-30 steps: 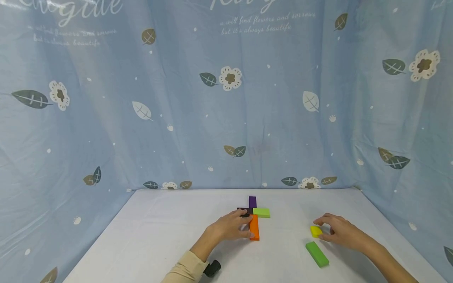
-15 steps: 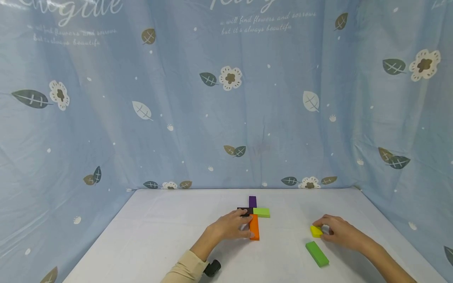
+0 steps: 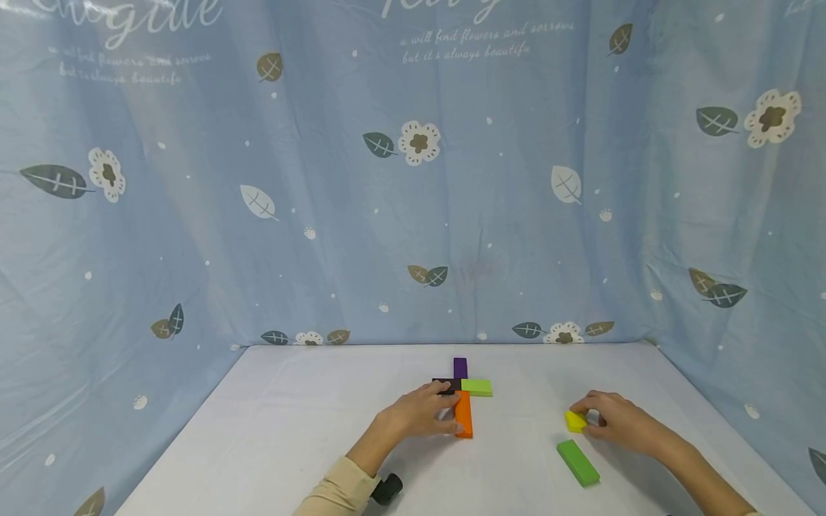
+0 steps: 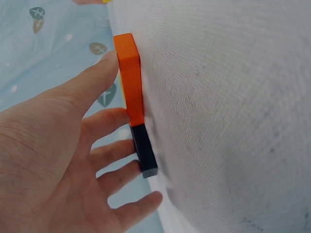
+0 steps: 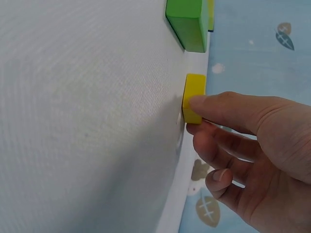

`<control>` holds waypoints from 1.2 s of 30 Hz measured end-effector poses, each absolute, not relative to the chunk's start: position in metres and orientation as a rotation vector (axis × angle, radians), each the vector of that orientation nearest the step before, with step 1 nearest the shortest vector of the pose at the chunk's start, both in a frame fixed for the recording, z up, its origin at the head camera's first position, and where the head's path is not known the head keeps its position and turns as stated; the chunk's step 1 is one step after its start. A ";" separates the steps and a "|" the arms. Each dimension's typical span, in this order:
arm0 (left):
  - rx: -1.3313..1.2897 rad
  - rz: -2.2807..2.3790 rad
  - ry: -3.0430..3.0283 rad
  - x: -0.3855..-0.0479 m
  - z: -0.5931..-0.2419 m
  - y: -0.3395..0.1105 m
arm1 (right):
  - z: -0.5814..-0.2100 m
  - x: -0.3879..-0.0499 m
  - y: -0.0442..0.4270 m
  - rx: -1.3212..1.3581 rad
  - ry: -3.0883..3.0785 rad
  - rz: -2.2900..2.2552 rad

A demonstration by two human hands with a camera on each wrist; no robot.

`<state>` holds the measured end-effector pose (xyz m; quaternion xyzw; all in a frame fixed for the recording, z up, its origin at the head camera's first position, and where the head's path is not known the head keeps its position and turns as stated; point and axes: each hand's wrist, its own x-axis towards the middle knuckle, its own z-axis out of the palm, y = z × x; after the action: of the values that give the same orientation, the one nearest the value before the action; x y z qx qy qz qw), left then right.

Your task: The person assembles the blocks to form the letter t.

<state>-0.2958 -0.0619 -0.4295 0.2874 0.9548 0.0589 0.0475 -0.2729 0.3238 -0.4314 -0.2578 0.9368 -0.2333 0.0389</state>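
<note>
In the head view an orange block [image 3: 463,416], a black block [image 3: 455,384], a light green block [image 3: 477,388] and a purple block [image 3: 460,368] lie touching on the white table. My left hand [image 3: 422,412] rests its fingertips on the orange and black blocks; the left wrist view has the thumb on the orange block [image 4: 130,77] and the fingers spread by the black block [image 4: 143,150]. At the right, my right hand [image 3: 626,424] pinches a small yellow block [image 3: 575,421] between thumb and fingers, on the table.
A green block [image 3: 578,463] lies just in front of the yellow one, nearer me. A black object [image 3: 388,489] shows beside the left sleeve. Blue patterned curtain [image 3: 477,215] hangs behind and at both sides of the white table [image 3: 290,423].
My right fingers have closed onto the yellow block from a slightly wider spread. The left hand and the joined blocks have stayed in place.
</note>
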 end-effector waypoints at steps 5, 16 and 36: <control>0.874 0.184 2.912 -0.296 -0.429 -0.062 | -0.430 -0.272 0.322 -0.787 2.881 -0.698; 0.850 0.210 2.904 -0.295 -0.429 -0.062 | -0.431 -0.272 0.320 -0.769 2.891 -0.698; 0.849 0.223 2.897 -0.296 -0.430 -0.063 | -0.428 -0.270 0.313 -0.824 2.938 -0.687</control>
<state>-0.2961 -0.0630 -0.4305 0.2799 0.9555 0.0737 0.0572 -0.2705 0.3127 -0.4280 -0.2634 0.9393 -0.2197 0.0072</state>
